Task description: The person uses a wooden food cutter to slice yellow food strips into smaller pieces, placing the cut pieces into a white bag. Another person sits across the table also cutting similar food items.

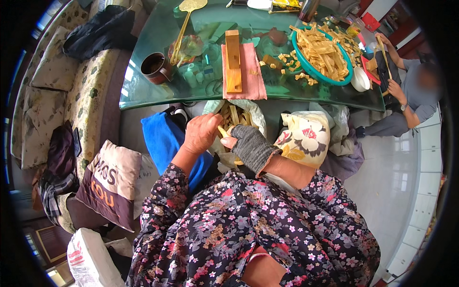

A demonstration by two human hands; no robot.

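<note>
My left hand (203, 132), bare, is closed around one part of a pale yellow strip (223, 132). At the strip's other part, the thumb and fingers of my right hand (247, 145) pinch it; this hand wears a grey knitted fingerless glove (255, 147). Just beyond and below both hands, a whitish sack (256, 112) stands with its mouth spread, holding several similar strips (235, 114). On the table edge in front, a wooden block tool (233, 61) with a raised upper part rests lengthwise on a pink cloth (256, 84).
The glass-topped table (150, 98) bears a teal basin (299, 59) heaped with strips, small cut pieces (304, 77), a white bowl (360, 79), a dark mug (155, 68) and a gold fly swatter (186, 18). At right, a seated co-worker (412, 89) holds a long strip. A sofa (96, 82) stands left.
</note>
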